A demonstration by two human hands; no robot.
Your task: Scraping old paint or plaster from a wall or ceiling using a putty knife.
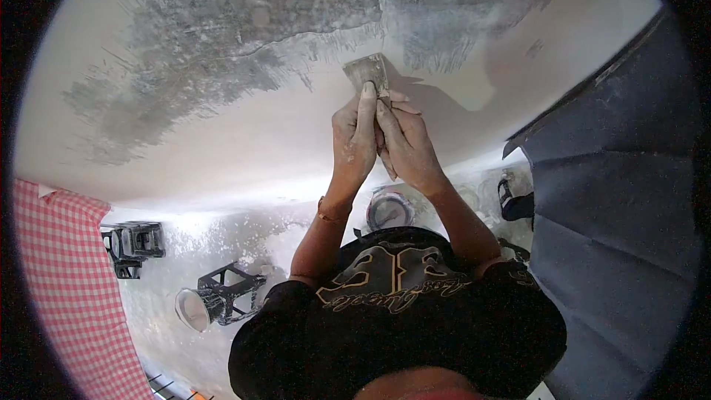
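Note:
A putty knife point(366, 73) with a wide, smeared metal blade is held in both my hands in front of the wall. My left hand point(354, 128) has its thumb pressed along the lower blade. Close against it, my right hand point(408, 136) wraps the tool from the other side, its thumb beside the left one. The hands hide the handle. Ahead is a white plastered wall point(266, 139) with a large rough grey patch point(250, 5) across its upper part. The blade lies just below that patch's ragged lower edge and casts a shadow to the right.
On the spattered floor point(222, 239), a round bucket point(390, 210) stands below my hands. A black plastic stool point(233, 289) and a pale tub point(193, 310) are at left, with more black stools point(136, 241) beyond. A checked cloth point(66, 266) hangs left; a dark sheet point(611, 222) covers the right.

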